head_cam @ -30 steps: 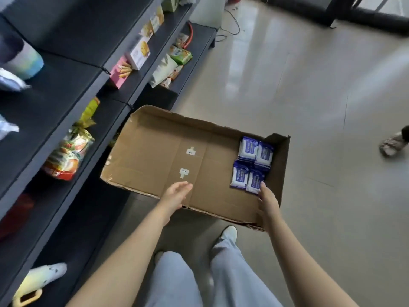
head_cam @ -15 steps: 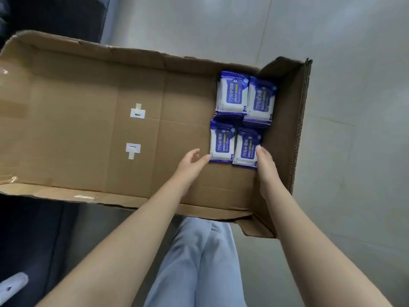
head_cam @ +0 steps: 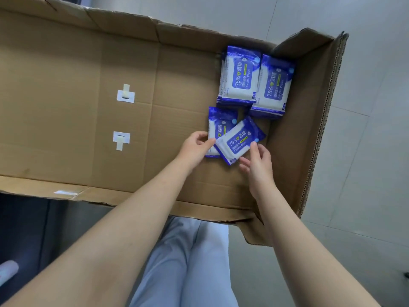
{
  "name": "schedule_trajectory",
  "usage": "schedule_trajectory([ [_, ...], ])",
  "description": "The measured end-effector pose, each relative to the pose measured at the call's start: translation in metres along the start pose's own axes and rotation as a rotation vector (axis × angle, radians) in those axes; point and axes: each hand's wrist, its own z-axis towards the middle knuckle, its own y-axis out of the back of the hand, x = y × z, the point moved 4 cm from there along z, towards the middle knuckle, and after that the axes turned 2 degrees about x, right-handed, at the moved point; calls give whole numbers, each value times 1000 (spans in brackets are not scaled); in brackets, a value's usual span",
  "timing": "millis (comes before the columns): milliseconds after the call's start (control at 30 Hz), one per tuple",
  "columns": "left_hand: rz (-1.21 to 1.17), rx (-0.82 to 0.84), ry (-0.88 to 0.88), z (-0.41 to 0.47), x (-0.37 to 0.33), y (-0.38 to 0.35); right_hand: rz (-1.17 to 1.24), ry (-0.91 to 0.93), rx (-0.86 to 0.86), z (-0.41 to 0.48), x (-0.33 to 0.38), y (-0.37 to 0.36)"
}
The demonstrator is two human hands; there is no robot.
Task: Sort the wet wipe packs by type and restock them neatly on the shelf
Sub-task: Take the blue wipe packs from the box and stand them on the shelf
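Note:
Several blue-and-white alcohol wipe packs lie at the right end of a shallow cardboard box (head_cam: 66,111). Two packs sit side by side at the back (head_cam: 240,76) (head_cam: 273,87). A third pack (head_cam: 218,127) lies nearer, partly covered. A tilted pack (head_cam: 238,141) rests across it. My right hand (head_cam: 257,161) pinches the tilted pack's near right edge between thumb and fingers. My left hand (head_cam: 194,145) pinches its left corner, over the pack underneath.
The box's right wall (head_cam: 318,120) stands up close beside the packs. Two white tape pieces (head_cam: 125,96) (head_cam: 120,139) are stuck on the box floor. Pale tiled floor (head_cam: 376,151) lies to the right. A dark shelf base (head_cam: 22,229) shows at lower left, my legs below.
The view has closed in on the box. Both hands moved onto the near right pack, which now sits turned and raised across its neighbour.

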Motion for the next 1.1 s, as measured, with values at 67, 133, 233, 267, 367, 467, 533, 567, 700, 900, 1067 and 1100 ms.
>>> schedule_trajectory([
  [67, 8, 10, -6, -1, 6, 0, -13, -24, -26, -2, -2, -8],
  [133, -2, -4, -13, -3, 12, 1, -5, -53, -50, -2, -2, -14],
  [233, -21, -14, -17, -7, 22, 2, 10, -104, -68, -1, -2, -17],
  [267, -40, -17, -12, -8, 26, 2, 15, -112, -60, 1, -2, -18],
  [367, -133, -17, 9, -15, 33, 3, 46, -145, 6, 3, -2, -20],
  [467, -234, -40, 34, -35, 31, 10, 139, -148, 60, -9, 5, -14],
  [533, -289, -63, 26, -59, 29, 21, 204, -135, 93, -30, 16, -4],
  [567, -314, -63, 10, -76, 27, 28, 205, -121, 116, -44, 23, 2],
  [700, -467, -105, -76, -173, 6, 65, 161, -13, 273, -133, 70, 21],
  [900, -834, -229, -184, -346, -28, 126, 265, 110, 646, -307, 136, 12],
  [1067, -1099, -359, -242, -447, -18, 175, 179, 117, 818, -416, 156, -36],
  [1100, -1129, -387, -253, -465, -12, 186, 147, 129, 836, -431, 156, -49],
])
